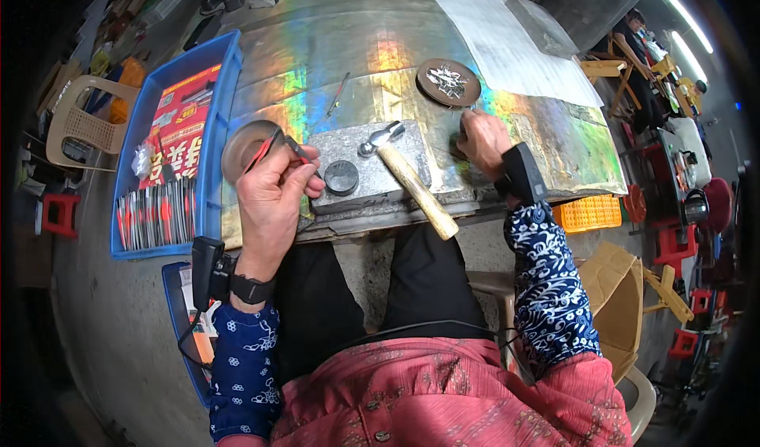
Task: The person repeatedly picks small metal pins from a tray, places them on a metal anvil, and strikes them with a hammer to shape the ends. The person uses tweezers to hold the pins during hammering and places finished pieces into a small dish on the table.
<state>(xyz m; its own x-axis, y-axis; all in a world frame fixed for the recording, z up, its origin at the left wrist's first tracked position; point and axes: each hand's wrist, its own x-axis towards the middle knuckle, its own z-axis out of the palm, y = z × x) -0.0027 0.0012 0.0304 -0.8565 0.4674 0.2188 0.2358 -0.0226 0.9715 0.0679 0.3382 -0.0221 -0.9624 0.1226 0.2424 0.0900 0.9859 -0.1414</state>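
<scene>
Head view: the left hand [273, 186] pinches a red-and-black tool [260, 156] beside a grey block [340, 141], on which lie a black disc [341, 177] and a hammer [412, 183]. Farther up the desk [360, 55], to the right, a brown dish [423, 85] holds small metal pieces [449, 81]; the right hand [485, 142] is bunched just beside it, though whether that grip pinches a piece, I cannot tell. Taking one piece at a time, lightly, would probably serve best.
</scene>
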